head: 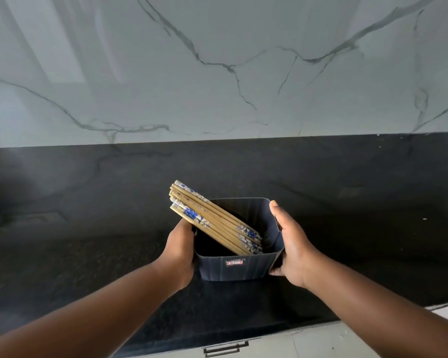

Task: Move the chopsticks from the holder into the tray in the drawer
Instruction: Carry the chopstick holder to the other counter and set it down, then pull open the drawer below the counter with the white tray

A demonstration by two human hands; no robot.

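chopsticks point(215, 220): bundle leaning in dark holder point(233, 267) on counter point(88, 254) | my left hand point(180, 250) and right hand point(291, 244) grasp holder's sides | sticks light, stiff, probably slick; pinch bundle mid-length | drawer handle point(225, 348) below, tray unseen

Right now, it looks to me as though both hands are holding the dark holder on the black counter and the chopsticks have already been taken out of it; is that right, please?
Not quite: the head view shows the chopsticks still lying slanted inside the dark holder. The rest stands: the left hand and right hand grip its sides on the black counter.
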